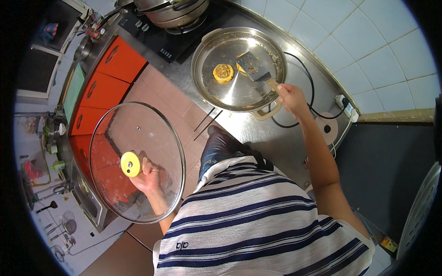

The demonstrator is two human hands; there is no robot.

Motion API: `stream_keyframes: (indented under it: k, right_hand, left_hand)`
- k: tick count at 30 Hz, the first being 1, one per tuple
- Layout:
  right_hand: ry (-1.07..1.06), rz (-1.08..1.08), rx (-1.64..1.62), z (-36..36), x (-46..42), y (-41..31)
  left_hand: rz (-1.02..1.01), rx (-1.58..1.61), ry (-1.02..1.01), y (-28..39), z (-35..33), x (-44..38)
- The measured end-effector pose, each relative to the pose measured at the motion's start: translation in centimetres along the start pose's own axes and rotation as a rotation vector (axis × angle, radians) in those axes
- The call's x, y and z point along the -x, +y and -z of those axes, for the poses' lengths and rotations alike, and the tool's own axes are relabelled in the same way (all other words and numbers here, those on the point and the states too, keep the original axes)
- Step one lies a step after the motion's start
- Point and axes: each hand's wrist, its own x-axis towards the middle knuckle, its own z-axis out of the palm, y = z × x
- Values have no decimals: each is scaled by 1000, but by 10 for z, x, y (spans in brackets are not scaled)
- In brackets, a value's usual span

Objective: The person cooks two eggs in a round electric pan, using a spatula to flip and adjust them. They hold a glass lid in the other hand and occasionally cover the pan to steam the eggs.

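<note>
My left hand (147,175) grips the yellow knob (131,164) of a large glass lid (152,127), seen through the glass and held up over the floor to the left. In my right hand (292,100) is the beige handle of a spatula with a perforated metal blade (251,65). The blade lies over one small round patty (240,63) in a wide electric pan (238,98), hiding most of it. Beside it sits a second patty (223,73), yellow-edged with a browned top. Greasy residue lines the pan's wall.
A pair of chopsticks (208,124) juts over the counter's edge by the pan. Behind stands a steel steamer pot (176,15) on a black gas hob (159,43). A black cord (312,79) runs from the pan's side to a power strip (346,107) on the steel counter (272,145).
</note>
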Motion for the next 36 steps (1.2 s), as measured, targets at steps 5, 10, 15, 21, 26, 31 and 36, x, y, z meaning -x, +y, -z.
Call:
stream_keyframes:
  k: [5, 10, 15, 21, 26, 31, 36]
  right_hand:
    - [-8, -50, 60, 5, -3, 3]
    - [8, -7, 73, 5, -6, 11]
    - [39, 35, 107, 3, -5, 13]
    - [31, 2, 85, 2, -3, 12]
    - [-63, -118, -57, 11, 6, 3]
    - [-94, 113, 39, -15, 9, 9]
    - [-152, 100, 54, -39, 11, -3]
  left_hand:
    - [-75, -49, 78, 8, 8, 4]
    - [-85, -59, 109, 10, 8, 3]
    - [-60, -46, 73, 5, 5, 4]
    - [-66, -44, 158, -3, -9, 2]
    - [-75, -48, 172, -6, -14, 5]
    - [-95, -58, 199, -7, -13, 5]
    - [-97, -27, 192, -8, -12, 6]
